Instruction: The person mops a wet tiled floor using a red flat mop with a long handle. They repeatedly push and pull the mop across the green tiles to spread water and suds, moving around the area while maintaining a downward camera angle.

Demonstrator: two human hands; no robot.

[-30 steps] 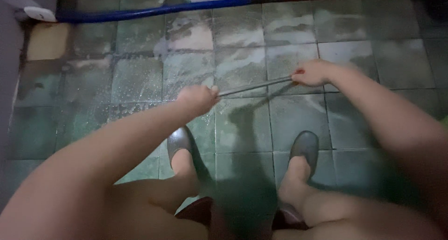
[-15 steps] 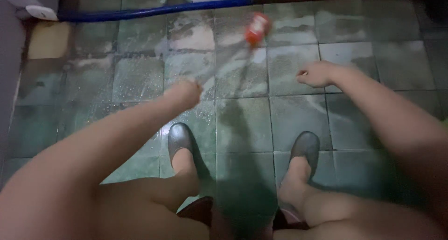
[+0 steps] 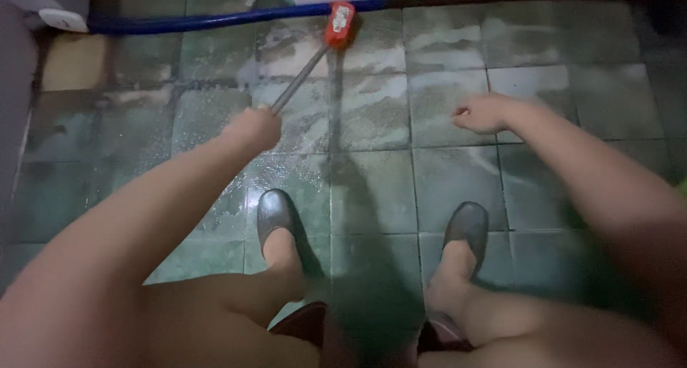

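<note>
From the head camera, looking down: the left hand is clenched around the near end of a long grey metal handle of a scrubbing brush; the handle runs away from the fist, up and to the right in the picture, that is forward and a little toward the person's right; at its far end sits the red plastic brush head, which lies on the wet green tiled floor just beside a blue hose that runs along the foot of the far wall; I cannot tell if the head touches the hose. So the long axis goes diagonal, from the fist to the wall, and the working end lies well apart from the grip.

The right hand is off the handle; it hovers with fingers loosely curled and holds nothing; it is well apart from the handle, so the left hand alone carries the brush.

Below, two feet in dark grey slip-on shoes stand on the tiles, one on each side of a dark shadow.
</note>
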